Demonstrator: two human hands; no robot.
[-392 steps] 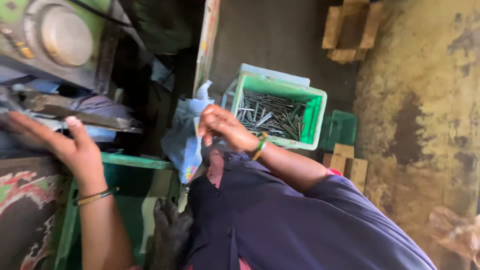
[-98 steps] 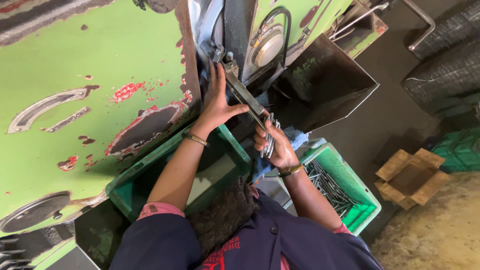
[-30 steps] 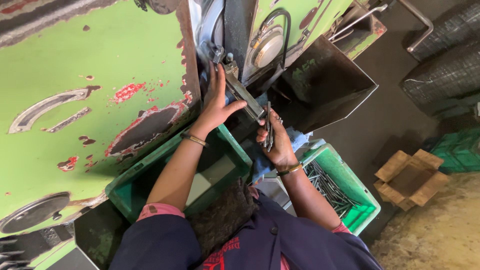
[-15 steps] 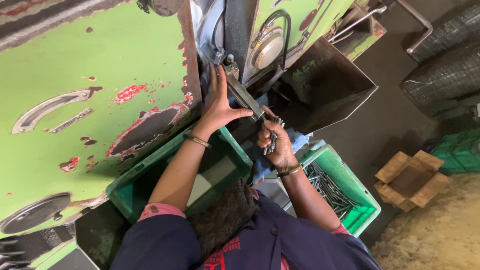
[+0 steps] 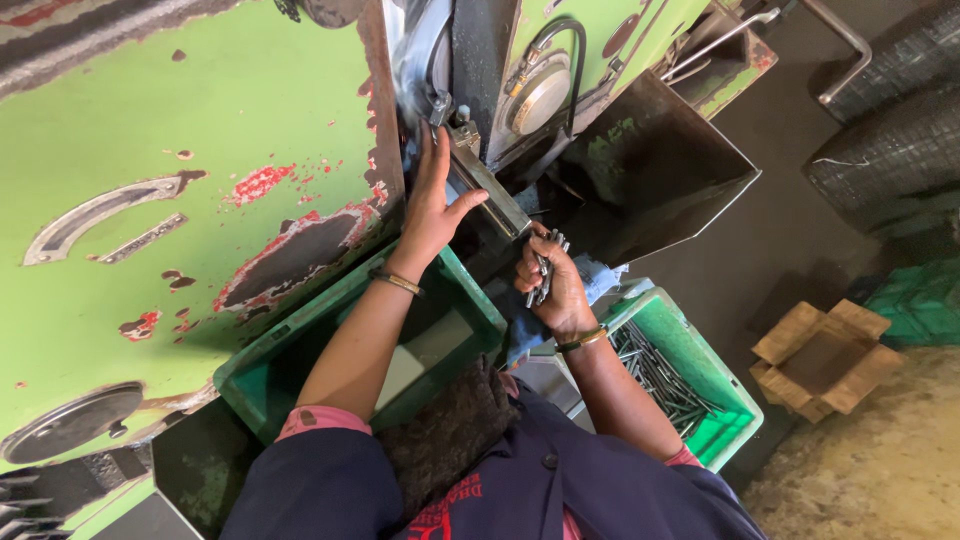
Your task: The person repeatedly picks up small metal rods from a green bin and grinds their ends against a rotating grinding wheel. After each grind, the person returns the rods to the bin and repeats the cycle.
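Right now your right hand (image 5: 552, 290) clutches a bundle of metal rods (image 5: 541, 270) beside the press slot; your left hand (image 5: 432, 205) lies open, flat against the machine (image 5: 180, 180). Plenty of rods wait in the green crate (image 5: 735, 395).

The place was a metalworking workshop — an industrial shop floor. A large green machine (image 5: 180, 200) with chipped paint, a steel chute (image 5: 650, 170) and a hose stood over green crates (image 5: 700, 370) of metal rods (image 5: 660, 375). The concrete floor (image 5: 790, 240) was stained — wire mesh rolls (image 5: 890, 150) and a cardboard box (image 5: 825, 355) lay nearby.
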